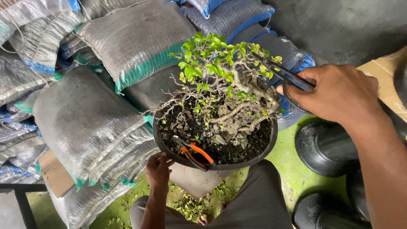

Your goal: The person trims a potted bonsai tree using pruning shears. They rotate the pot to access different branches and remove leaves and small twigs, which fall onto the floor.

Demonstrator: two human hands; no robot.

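A small gnarled tree (231, 80) with bright green leaves grows in a round black pot (260, 157) filled with dark soil and stones. My right hand (339, 91) grips black long-bladed scissors (280, 72), whose tips reach into the foliage at the tree's right side. My left hand (159, 169) rests against the pot's near-left rim, fingers curled on its edge. Orange-handled pruning shears (195, 153) lie on the soil just inside that rim, close to my left hand.
Grey woven sacks (93, 123) with green and blue bands are stacked behind and to the left. Empty black pots (324, 148) stand on the green floor at right. A cardboard sheet (388, 76) leans at far right. Leaf clippings (190, 205) lie below the pot, near my knee.
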